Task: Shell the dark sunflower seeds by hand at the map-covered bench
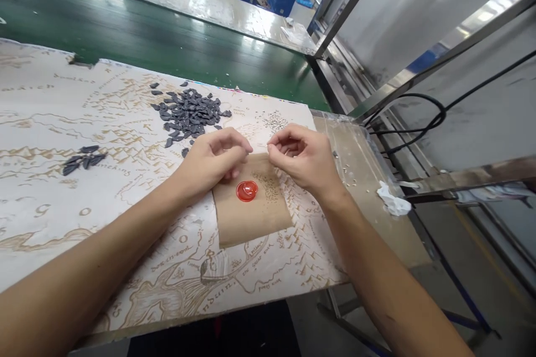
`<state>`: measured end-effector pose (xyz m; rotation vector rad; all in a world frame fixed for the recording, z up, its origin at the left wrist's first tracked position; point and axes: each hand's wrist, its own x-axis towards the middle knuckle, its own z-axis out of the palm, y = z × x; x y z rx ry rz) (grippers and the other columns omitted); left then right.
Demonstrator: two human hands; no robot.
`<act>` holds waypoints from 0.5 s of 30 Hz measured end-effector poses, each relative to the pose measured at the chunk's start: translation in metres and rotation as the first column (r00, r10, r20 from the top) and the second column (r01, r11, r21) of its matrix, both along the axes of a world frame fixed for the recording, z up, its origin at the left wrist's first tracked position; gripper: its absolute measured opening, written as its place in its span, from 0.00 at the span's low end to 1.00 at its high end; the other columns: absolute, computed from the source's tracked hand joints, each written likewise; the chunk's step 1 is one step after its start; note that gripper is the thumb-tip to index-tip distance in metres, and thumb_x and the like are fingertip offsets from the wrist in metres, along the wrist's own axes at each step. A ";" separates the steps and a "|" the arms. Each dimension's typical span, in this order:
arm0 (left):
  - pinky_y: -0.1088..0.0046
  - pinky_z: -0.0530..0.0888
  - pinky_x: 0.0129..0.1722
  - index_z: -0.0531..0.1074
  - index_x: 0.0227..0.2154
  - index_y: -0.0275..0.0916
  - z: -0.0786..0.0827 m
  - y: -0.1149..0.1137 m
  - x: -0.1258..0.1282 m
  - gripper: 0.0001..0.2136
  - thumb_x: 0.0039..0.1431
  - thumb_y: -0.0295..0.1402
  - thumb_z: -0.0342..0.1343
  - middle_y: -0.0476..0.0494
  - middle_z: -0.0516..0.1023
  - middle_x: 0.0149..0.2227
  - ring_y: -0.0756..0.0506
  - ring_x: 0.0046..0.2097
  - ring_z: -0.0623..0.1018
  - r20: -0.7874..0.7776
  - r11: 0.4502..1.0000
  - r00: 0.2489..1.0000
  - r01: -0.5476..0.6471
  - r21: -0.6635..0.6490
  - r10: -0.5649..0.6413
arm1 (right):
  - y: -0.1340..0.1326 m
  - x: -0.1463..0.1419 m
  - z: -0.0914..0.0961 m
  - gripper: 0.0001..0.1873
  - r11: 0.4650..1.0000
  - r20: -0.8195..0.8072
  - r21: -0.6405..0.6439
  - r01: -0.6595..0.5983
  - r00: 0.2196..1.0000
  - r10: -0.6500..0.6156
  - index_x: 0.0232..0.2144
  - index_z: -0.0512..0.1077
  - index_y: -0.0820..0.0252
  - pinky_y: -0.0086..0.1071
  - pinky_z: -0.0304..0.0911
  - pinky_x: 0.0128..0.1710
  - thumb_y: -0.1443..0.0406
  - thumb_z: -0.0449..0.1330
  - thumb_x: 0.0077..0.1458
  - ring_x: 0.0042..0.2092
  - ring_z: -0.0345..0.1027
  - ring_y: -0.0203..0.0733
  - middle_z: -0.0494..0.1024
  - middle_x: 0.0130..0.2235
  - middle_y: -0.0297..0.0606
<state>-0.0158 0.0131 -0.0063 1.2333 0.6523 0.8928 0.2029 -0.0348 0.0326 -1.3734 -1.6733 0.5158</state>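
Note:
Above the far edge of a brown paper piece, my left hand is closed, thumb and fingers curled together. Across from it, my right hand pinches with thumb and forefinger. Anything between the fingertips of either hand is too small or hidden to make out. On the brown paper lies a glossy red round dish-like piece, and tiny specks are scattered to its right. Just beyond my right hand sit many small dark grains. A pile of dark grey leaf-shaped pieces lies beyond my left hand.
A map-printed sheet covers the table. Several more dark pieces lie at left. A green conveyor belt runs behind. White crumpled tissue sits at the right edge, near a metal frame and black cables.

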 end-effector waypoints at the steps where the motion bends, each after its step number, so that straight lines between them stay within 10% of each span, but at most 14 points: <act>1: 0.74 0.63 0.23 0.82 0.37 0.41 0.001 0.000 0.000 0.01 0.65 0.31 0.67 0.52 0.72 0.23 0.51 0.24 0.70 -0.004 1.000 1.000 -0.009 -0.016 0.009 | 0.004 -0.003 -0.003 0.02 0.999 0.006 0.033 -0.012 1.000 0.012 0.33 0.80 0.57 0.33 0.70 0.33 0.68 0.68 0.57 0.32 0.73 0.36 0.82 0.33 0.33; 15: 0.75 0.65 0.26 0.79 0.33 0.39 0.007 0.004 -0.001 0.09 0.69 0.35 0.66 0.52 0.72 0.23 0.51 0.25 0.71 -0.086 0.995 0.993 0.069 -0.068 -0.075 | 0.000 -0.012 -0.018 0.06 0.954 0.104 0.260 -0.148 0.987 0.125 0.36 0.80 0.54 0.35 0.75 0.32 0.71 0.68 0.64 0.34 0.75 0.38 0.82 0.36 0.33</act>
